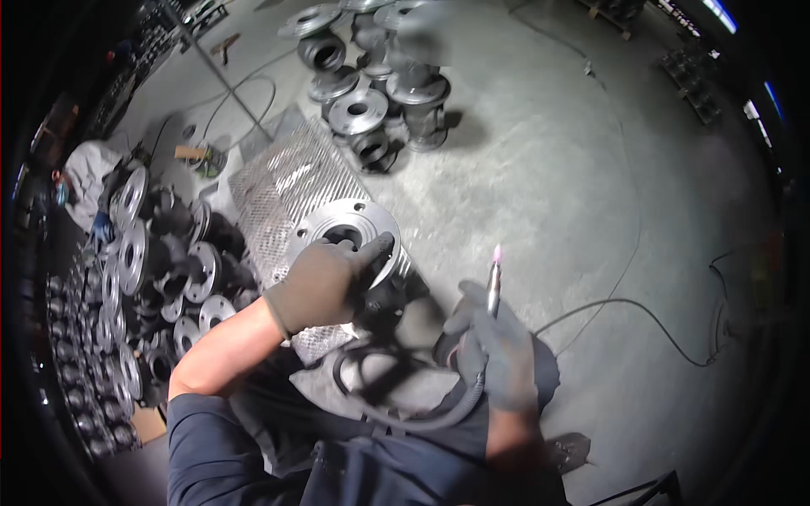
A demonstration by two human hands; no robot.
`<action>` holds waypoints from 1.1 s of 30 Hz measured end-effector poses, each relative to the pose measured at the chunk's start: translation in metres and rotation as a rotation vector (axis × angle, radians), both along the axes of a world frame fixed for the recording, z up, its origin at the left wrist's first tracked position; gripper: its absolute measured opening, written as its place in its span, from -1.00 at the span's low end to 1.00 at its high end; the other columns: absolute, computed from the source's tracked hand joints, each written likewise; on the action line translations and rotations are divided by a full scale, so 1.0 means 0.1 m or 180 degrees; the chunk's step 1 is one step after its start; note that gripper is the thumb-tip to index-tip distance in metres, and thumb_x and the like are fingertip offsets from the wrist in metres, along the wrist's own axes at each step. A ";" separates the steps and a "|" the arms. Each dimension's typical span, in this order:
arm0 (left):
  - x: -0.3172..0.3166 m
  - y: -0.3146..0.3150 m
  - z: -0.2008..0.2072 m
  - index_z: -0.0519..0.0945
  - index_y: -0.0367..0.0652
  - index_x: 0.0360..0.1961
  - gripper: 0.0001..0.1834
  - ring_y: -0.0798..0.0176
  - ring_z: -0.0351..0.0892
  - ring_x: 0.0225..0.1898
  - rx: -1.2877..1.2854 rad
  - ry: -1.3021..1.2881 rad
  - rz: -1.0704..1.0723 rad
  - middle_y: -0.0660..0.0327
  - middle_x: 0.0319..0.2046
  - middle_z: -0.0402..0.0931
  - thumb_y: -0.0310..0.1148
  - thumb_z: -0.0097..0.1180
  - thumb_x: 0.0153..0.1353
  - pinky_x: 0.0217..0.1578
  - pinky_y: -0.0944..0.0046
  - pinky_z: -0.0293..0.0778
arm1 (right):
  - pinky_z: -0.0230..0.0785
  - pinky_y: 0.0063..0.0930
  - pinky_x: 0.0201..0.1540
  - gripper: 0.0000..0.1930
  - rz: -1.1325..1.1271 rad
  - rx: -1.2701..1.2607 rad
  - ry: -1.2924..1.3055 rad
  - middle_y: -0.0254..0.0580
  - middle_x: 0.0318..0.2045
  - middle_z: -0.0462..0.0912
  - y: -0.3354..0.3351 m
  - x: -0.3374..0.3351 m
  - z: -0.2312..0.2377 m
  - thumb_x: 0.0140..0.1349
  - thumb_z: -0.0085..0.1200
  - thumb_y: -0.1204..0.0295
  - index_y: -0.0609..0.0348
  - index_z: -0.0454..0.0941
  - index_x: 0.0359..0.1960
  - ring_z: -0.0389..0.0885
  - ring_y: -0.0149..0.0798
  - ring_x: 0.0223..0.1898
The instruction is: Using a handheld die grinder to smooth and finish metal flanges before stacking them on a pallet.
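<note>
near the centre i see a smooth flange [333, 218] of satiny grey metal on a rough, shiny metal plate [283, 181]. my view shows matt, cloth-like gloves [322, 282], a glossy metal tool [494, 287] with a matt pink tip, a dull cloth sleeve [207, 438] lower left, and smooth, faintly glossy floor [540, 160] upper right.

White strip lights [720, 15] shine beyond a grey floor [523, 160].
</note>
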State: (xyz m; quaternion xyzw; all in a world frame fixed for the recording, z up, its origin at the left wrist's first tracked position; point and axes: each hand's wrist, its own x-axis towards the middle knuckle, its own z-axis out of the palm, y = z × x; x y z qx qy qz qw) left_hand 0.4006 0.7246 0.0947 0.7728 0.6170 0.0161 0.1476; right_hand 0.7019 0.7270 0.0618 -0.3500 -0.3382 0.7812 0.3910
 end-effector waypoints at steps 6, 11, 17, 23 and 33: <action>-0.26 -1.07 -0.32 0.51 0.03 0.51 0.01 -0.03 0.64 -0.24 0.0628 0.0115 -0.0297 0.15 -0.37 0.52 -0.26 0.52 -0.11 0.11 -0.10 0.52 | 0.31 -0.61 -0.64 -0.47 0.0194 0.0097 -0.0261 -0.07 -0.26 0.75 -0.08 -0.13 -0.05 0.76 -0.16 0.36 0.57 0.21 0.54 0.42 -0.56 -0.69; -0.37 -1.57 -0.45 0.53 -0.04 0.49 -0.13 -0.01 0.67 -0.15 0.0999 -0.0127 -0.0041 0.18 -0.31 0.55 -0.40 0.44 0.04 0.43 -0.25 0.41 | 0.43 -0.56 -0.59 -0.43 0.0534 0.0506 -0.0582 -0.11 -0.31 0.73 -0.27 -0.45 -0.16 0.76 -0.15 0.33 0.46 0.16 0.62 0.46 -0.53 -0.66; -0.61 -1.88 -0.48 0.57 -0.30 0.35 -0.20 -0.12 0.61 0.30 0.2199 -0.1553 0.1144 -0.07 0.22 0.63 -0.25 0.59 0.11 0.40 -0.08 0.43 | 0.44 -0.59 -0.56 -0.44 0.0865 0.0651 -0.1939 -0.08 -0.29 0.73 -0.36 -0.75 -0.28 0.73 -0.07 0.26 0.27 0.28 0.62 0.55 -0.51 -0.58; -0.66 -1.84 -0.91 0.69 -0.44 0.00 -0.46 0.27 0.68 -0.03 0.0471 -0.3511 0.4073 0.09 -0.20 0.75 -0.03 0.35 0.46 0.05 0.25 0.56 | 0.43 -0.57 -0.59 -0.46 0.0711 0.0634 -0.2183 -0.08 -0.19 0.77 -0.25 -0.97 -0.34 0.66 0.04 0.26 0.36 0.39 0.51 0.58 -0.50 -0.58; -0.41 -1.88 -0.90 0.71 -0.37 0.10 -0.61 0.52 0.58 -0.29 -0.0134 -0.4934 0.2844 0.34 -0.24 0.72 -0.18 0.18 0.61 -0.25 0.39 0.49 | 0.34 -0.62 -0.60 -0.46 0.0514 0.0613 -0.2225 -0.22 -0.24 0.73 -0.20 -1.27 -0.24 0.61 0.16 0.32 0.41 0.42 0.46 0.50 -0.57 -0.56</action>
